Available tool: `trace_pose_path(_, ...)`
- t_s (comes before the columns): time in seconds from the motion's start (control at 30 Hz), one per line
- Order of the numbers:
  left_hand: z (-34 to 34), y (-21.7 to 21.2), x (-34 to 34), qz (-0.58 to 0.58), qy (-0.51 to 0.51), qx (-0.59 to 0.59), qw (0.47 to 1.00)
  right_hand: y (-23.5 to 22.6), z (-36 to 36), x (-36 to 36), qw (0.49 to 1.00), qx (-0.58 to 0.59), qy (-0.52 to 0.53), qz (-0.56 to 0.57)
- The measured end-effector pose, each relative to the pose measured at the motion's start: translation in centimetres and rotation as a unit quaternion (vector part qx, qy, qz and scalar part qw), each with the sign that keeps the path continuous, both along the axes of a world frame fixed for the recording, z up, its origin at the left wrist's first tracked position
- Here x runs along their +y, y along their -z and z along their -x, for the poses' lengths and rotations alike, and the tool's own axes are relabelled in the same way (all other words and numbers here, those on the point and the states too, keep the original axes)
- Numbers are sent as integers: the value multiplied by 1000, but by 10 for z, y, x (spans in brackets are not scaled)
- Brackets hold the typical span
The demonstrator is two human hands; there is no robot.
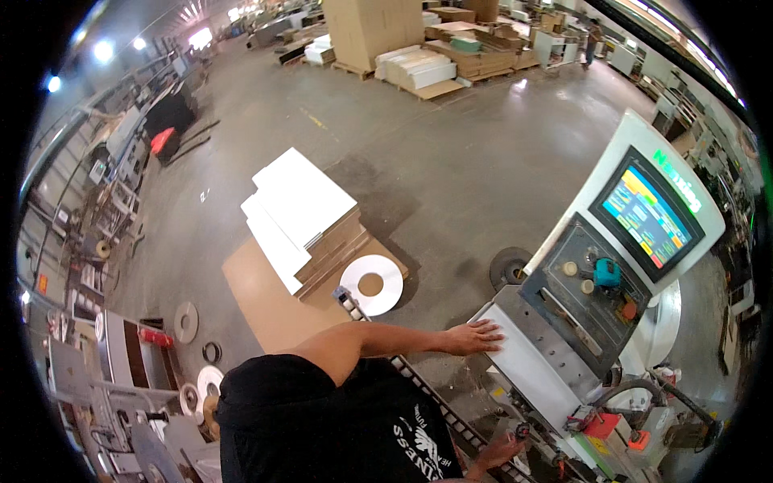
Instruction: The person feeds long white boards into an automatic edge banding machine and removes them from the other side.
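My left hand lies flat with its fingers stretched out on the edge of a white panel on the machine. Low in the picture, my right hand is partly in shadow, its fingers closed around a small dark round knob on the machine's side. Above the panel rises a control console with a lit colour screen. On the console's dark ledge lie a teal tool or device, several small round pale pieces and an orange-brown piece.
Beyond my left arm, white boards are stacked on a brown sheet, with a white edge-band roll beside them. A roller rail runs along my body. Dark coil lies behind the console. Pallets of cardboard stand far off.
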State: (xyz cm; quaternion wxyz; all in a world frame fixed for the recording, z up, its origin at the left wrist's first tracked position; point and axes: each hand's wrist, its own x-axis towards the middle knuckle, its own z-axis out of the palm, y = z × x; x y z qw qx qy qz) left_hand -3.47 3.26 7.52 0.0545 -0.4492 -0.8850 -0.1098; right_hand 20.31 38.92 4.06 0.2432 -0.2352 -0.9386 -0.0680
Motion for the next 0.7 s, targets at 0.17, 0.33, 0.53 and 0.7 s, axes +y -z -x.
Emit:
trace_pose_path(0.17,6,-4,27,-14,47,16,999,7,-16,-36,979,-62,-64,181)
trace_pose_path(0.33,-10,1,78,-20,32,49,998,-31,-1,-37,959,-28,-94,265)
trace_pose_path(0.53,-16,0,144,29,61,63,996,-40,-2,-35,959,45,-91,264)
trace_pose_path(0.7,-26,8,197,20,74,62,995,-55,-5,-34,941,6,-64,331)
